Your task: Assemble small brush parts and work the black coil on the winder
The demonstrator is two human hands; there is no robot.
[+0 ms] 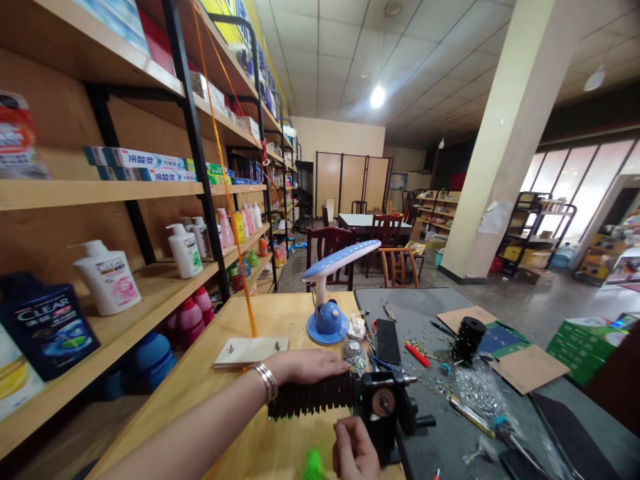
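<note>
At a wooden worktable, a blk. hand-cranked machine is standing w/ its dark ridged roller jutting left. L. hand is lying flat atop the roller, fingers extended; R. hand is curling just below, apart, grip unclear. Green tuft is lying nearby. Step's apparently steadying the roller; next move's likely calling for R. fingertips clear of ridges.

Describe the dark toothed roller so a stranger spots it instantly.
Find the wooden table beside the grey surface. There, left of the black machine, the dark toothed roller lies beneath the left hand. Unlike the upright black roll farther right, it runs horizontally.
</note>
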